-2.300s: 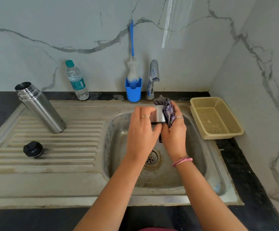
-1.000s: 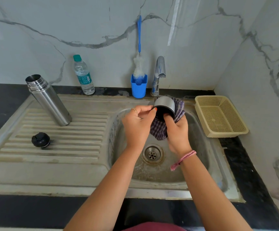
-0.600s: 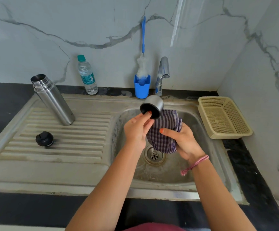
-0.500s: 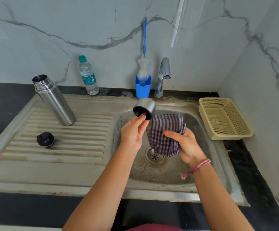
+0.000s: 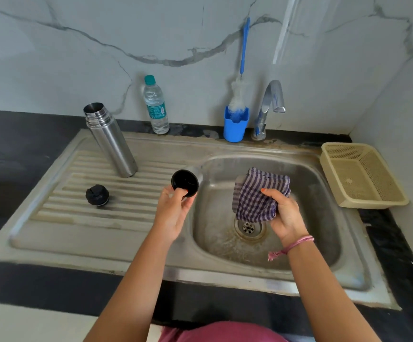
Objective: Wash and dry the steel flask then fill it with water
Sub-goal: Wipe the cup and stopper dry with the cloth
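The steel flask [image 5: 110, 141] stands upright and uncapped on the ribbed drainboard [image 5: 96, 213]. Its black stopper [image 5: 97, 195] lies on the drainboard to the front left of it. My left hand [image 5: 173, 213] pinches the flask's steel cup lid [image 5: 185, 182] at the basin's left edge, with the lid's dark inside turned toward me. My right hand [image 5: 284, 213] grips a purple checked cloth [image 5: 257, 193] over the sink basin [image 5: 324, 211].
A plastic water bottle [image 5: 155, 106], a blue holder [image 5: 235, 124] with a bottle brush [image 5: 238, 95] and the tap [image 5: 269, 104] stand along the marble wall. A beige plastic basket [image 5: 363, 176] sits right of the sink. The drain [image 5: 248, 228] lies below the cloth.
The cloth has come out of the cup lid. My left hand carried the lid left toward the drainboard, while my right hand drew the cloth down and right over the basin.
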{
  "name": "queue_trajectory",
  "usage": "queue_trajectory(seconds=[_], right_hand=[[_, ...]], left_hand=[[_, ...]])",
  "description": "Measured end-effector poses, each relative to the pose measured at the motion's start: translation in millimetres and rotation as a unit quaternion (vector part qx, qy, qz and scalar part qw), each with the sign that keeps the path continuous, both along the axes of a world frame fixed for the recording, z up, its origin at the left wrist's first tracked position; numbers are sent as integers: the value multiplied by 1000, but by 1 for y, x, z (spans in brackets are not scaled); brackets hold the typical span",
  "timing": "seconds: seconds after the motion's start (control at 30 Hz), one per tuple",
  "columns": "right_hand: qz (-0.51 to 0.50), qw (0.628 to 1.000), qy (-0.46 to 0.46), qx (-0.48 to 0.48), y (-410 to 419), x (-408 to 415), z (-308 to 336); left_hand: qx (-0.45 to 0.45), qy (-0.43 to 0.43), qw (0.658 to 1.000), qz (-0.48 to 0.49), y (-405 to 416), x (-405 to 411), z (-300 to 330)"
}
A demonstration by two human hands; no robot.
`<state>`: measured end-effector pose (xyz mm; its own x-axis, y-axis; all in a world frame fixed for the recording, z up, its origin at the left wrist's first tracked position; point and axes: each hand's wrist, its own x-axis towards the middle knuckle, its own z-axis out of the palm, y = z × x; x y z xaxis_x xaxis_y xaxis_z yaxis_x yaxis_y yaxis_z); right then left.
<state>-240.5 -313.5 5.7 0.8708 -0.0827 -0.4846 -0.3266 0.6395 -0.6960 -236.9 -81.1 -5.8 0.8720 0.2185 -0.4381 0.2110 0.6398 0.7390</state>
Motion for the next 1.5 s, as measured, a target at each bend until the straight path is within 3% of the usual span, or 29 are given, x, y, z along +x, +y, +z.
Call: queue_trajectory(seconds=[0.17, 0.6, 0.8, 1.03, 1.5], right_hand=[[-5, 1000, 4, 19, 29, 11, -2], [-45, 997, -20, 60, 99, 27, 1], [-51, 996, -33, 71, 121, 31, -7], [-70, 994, -34, 76, 138, 40, -17], [-87, 995, -3, 48, 155, 53, -25]], left_hand=[[-96, -2, 995, -38, 34, -16, 2], [-132, -55, 984, -107, 120, -23, 13], [-12, 31, 992, -124, 141, -15, -4], [-6, 115, 986, -120, 162, 3, -18], [174, 141, 964, -143, 166, 62, -38]])
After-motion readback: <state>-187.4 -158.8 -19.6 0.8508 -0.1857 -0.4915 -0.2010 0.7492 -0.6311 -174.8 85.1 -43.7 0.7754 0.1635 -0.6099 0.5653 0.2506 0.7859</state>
